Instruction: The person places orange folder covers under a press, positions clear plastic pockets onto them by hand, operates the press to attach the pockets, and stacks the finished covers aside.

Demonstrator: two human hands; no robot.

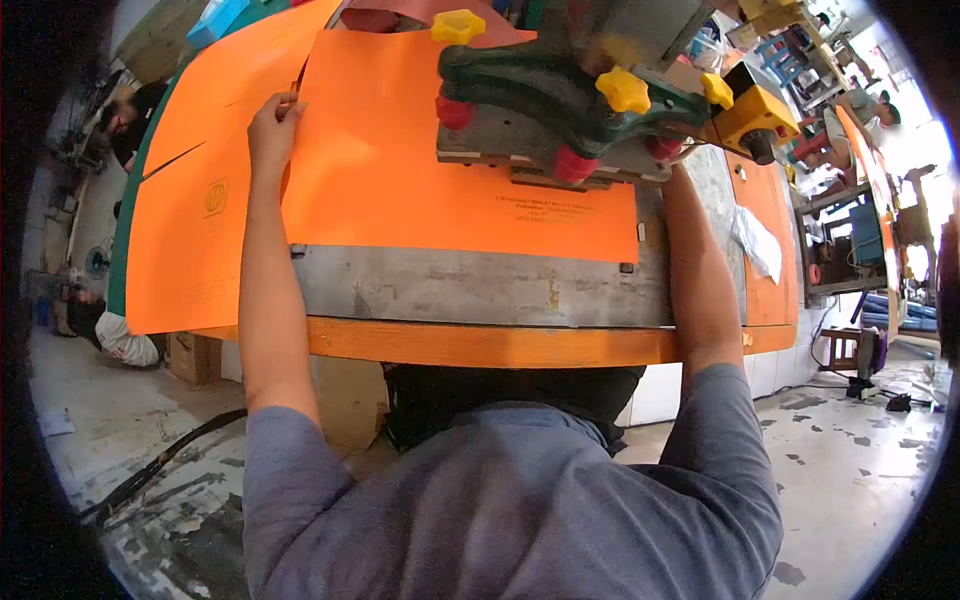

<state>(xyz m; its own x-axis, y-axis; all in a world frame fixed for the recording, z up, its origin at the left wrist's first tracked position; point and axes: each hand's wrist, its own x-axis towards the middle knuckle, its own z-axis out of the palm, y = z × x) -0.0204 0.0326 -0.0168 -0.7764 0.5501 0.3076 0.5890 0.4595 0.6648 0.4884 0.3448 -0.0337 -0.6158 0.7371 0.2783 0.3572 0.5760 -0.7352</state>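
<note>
My left hand [272, 130] pinches the left edge of an orange sheet [380, 160], near a dark slit between it and another orange sheet [190, 240] on the left. The held sheet lies on a grey metal plate [430, 290] and has small dark print near its lower right corner. Above its right part sits a machine head [540, 90] with a green frame, yellow star knobs and red knobs. My right forearm reaches up beside the plate, and my right hand is hidden behind the machine head.
An orange table edge [480, 343] runs in front of my body. A white crumpled piece [758, 245] lies right of my right forearm. A yellow box [755, 112] juts from the machine. Other people are in the background at left and right.
</note>
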